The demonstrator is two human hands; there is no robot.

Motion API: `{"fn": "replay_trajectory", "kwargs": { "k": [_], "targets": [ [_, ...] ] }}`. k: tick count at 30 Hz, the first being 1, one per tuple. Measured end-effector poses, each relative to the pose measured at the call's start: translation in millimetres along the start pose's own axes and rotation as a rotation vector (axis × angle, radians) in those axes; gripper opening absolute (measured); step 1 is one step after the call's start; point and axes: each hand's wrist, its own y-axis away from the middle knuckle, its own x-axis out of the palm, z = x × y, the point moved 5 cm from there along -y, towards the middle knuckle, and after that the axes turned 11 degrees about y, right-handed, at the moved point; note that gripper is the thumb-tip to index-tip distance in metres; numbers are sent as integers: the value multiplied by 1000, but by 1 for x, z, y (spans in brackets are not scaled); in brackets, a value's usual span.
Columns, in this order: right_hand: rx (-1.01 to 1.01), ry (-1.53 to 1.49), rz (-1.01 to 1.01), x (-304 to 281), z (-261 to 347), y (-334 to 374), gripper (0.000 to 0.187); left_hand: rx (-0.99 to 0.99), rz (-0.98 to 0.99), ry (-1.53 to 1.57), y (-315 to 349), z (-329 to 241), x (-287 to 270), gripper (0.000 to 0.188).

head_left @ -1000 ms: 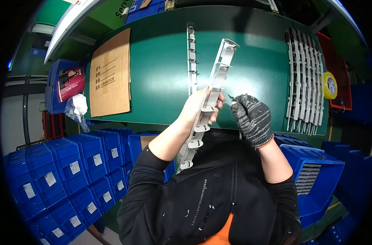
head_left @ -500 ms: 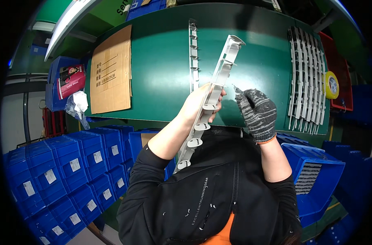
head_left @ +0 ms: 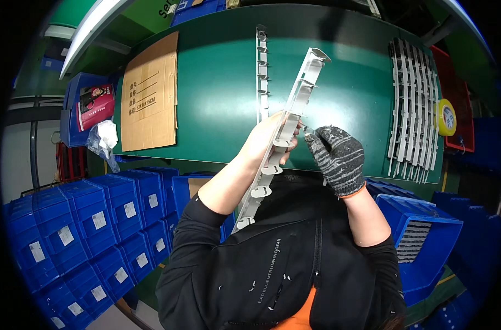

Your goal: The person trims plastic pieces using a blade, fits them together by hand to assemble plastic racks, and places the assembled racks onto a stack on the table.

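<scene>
A long light-grey plastic strip [head_left: 282,144] with rounded tabs along its length slants from the front of my jacket up over the table. My left hand [head_left: 259,142], bare, is closed around its middle, with fingertips showing on the far side. My right hand [head_left: 338,162], in a black-and-grey knitted glove, is pinched just right of the strip. A small thin pointed thing [head_left: 307,129] sticks out from its fingertips toward the strip; its kind is too small to make out. Behind the held strip, a similar strip [head_left: 262,71] lies on the green table [head_left: 217,82].
Several strips [head_left: 412,110] lie side by side at the table's right, beside a yellow tape roll [head_left: 447,117] and a red bin [head_left: 459,104]. A flat cardboard piece [head_left: 150,93] lies at left. Blue crates [head_left: 91,220] stand at lower left; another blue crate [head_left: 426,242] is at lower right.
My right hand has moved left and slightly down, bringing the small pointed thing close to the strip and my left fingertips. My left hand and the strip have hardly moved.
</scene>
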Motion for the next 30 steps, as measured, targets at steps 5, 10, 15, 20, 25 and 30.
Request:
{"fn": "replay_trajectory", "kwargs": {
  "k": [5, 10, 15, 20, 25, 30],
  "targets": [
    [66, -60, -13, -6, -8, 1, 14, 7, 5, 20, -2, 1, -2, 47],
    [82, -320, -34, -6, -23, 3, 13, -19, -50, -31, -8, -7, -14, 37],
    [325, -631, 283, -4, -28, -4, 16, 99, -249, -354, -2, -17, -10, 25],
    [66, -112, 37, -9, -19, -20, 18, 248, -187, -462, -1, -17, -2, 25],
    [-40, 89, -89, -10, -17, -16, 19, 280, -170, -455, -4, -17, 3, 23],
    [22, -693, 373, 2, -18, -8, 18, 658, -230, -999, -11, -17, -9, 25]
  ]
}}
